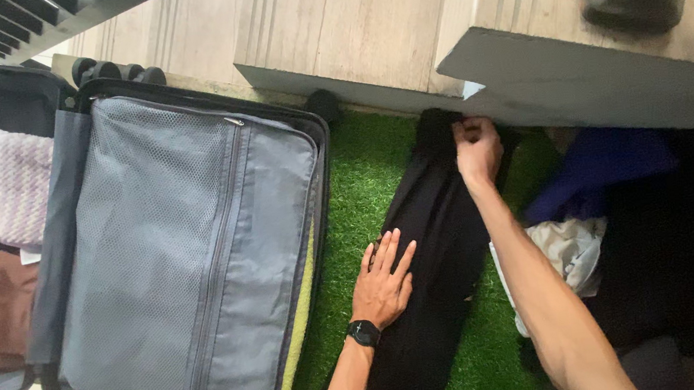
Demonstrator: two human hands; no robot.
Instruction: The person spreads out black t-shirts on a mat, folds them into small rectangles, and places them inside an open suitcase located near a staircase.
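Observation:
A long black garment (435, 237) lies stretched out on green artificial turf (362, 176). My left hand (385, 282) rests flat on the garment's left side, fingers apart, with a black watch on the wrist. My right hand (477, 150) is closed on the garment's far end, close under a grey concrete ledge (597, 92).
An open suitcase (188, 248) lies at left; its grey mesh zip panel is closed, and its other half holds a pink knitted item (15, 185) and brown clothes. A pile of blue (601, 166) and white clothes (567, 253) sits to the right. Wooden boards lie beyond the ledge.

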